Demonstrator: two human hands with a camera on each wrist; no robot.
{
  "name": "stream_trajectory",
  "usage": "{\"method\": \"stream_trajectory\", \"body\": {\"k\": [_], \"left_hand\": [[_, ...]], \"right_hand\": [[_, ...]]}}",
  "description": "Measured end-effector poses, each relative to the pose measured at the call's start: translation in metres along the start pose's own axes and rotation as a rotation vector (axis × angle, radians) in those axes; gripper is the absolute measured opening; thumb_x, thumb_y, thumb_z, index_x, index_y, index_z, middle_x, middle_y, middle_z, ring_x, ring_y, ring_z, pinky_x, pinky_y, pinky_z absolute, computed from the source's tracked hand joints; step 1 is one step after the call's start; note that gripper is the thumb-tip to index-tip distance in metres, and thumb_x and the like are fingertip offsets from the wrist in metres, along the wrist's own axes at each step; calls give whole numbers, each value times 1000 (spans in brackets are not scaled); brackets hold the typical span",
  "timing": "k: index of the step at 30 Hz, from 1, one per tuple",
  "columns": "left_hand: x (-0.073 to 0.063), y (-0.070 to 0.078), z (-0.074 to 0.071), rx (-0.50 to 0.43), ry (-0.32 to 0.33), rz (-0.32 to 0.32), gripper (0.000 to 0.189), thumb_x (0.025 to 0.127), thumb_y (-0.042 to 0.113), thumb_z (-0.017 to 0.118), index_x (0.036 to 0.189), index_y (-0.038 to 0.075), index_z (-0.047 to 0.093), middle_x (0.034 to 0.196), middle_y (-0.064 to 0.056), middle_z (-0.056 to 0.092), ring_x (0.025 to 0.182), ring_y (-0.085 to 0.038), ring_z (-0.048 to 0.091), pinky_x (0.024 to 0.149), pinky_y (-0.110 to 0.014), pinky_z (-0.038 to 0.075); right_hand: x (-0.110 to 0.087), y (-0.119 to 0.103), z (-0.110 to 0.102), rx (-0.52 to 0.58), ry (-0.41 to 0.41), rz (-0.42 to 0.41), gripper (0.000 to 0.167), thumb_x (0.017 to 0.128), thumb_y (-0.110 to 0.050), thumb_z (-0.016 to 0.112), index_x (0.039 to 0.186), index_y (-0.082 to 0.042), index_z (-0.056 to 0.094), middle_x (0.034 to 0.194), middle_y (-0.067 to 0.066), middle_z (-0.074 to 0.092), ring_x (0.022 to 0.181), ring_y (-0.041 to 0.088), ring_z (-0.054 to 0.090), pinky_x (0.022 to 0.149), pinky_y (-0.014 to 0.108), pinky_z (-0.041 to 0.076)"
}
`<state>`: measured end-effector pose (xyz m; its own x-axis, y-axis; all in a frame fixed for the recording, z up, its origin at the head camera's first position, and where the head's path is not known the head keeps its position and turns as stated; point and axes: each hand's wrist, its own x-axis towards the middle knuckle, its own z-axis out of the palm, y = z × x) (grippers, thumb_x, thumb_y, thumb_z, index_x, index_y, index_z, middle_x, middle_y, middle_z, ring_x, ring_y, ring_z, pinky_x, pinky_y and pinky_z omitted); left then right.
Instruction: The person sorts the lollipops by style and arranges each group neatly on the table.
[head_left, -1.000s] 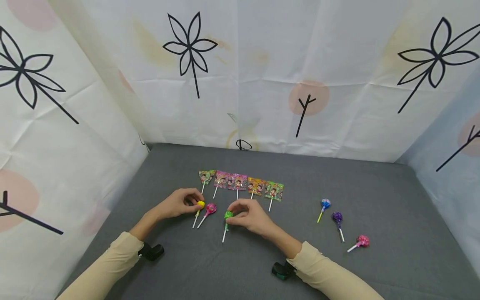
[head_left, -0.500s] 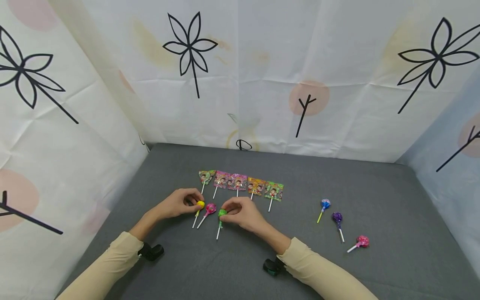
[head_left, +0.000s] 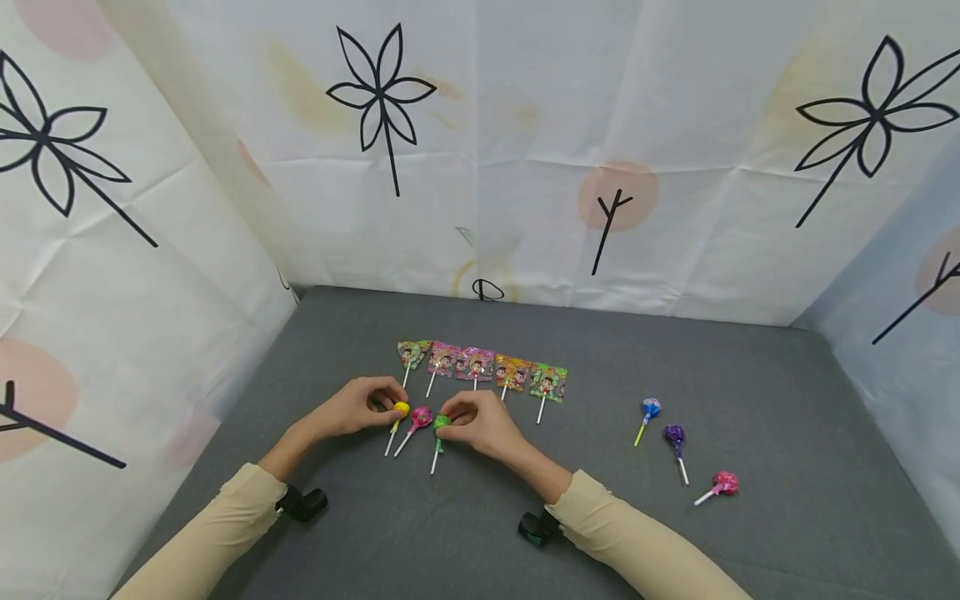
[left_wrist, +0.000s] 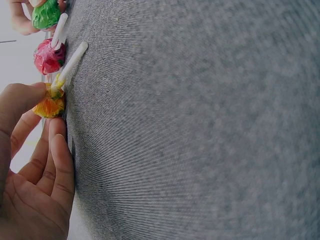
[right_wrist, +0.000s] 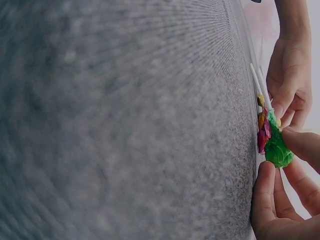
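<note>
My left hand pinches the yellow lollipop by its wrapped head, its white stick pointing toward me. Just to its right a pink lollipop lies on the grey cloth, between the two hands. With thumb and fingers, my right hand holds the green lollipop at its head, close beside the pink one. In the right wrist view the green head partly covers the pink and yellow lollipops.
Behind the hands runs a row of several flat-packed lollipops. Off to the right lie a blue lollipop, a purple lollipop and another pink lollipop. Patterned white cloth walls the grey table at back and sides.
My right hand has slid left with the green lollipop, bringing it up close to the pink one. The left hand and the yellow lollipop have stayed in place.
</note>
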<state>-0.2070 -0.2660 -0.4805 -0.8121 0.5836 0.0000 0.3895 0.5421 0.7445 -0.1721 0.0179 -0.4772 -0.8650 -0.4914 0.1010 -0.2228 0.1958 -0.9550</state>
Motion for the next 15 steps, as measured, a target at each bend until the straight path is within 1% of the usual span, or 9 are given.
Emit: {"method": "stream_trajectory", "body": {"k": [10, 15], "left_hand": [[0, 0, -1, -6, -6, 0, 15, 94, 18, 76, 108, 16, 71, 99, 5, 67, 85, -14, 64, 72, -29, 52], [1, 1, -1, -11, -12, -3, 15, 94, 18, 76, 109, 16, 71, 99, 5, 67, 86, -14, 64, 73, -29, 51]], "right_hand": [[2, -4, 0, -46, 19, 20, 19, 84, -1, 83, 100, 4, 74, 91, 15, 71, 78, 26, 70, 66, 27, 54], [4, -4, 0, -46, 27, 35, 19, 84, -1, 83, 100, 5, 74, 91, 16, 71, 79, 27, 70, 66, 26, 53]]}}
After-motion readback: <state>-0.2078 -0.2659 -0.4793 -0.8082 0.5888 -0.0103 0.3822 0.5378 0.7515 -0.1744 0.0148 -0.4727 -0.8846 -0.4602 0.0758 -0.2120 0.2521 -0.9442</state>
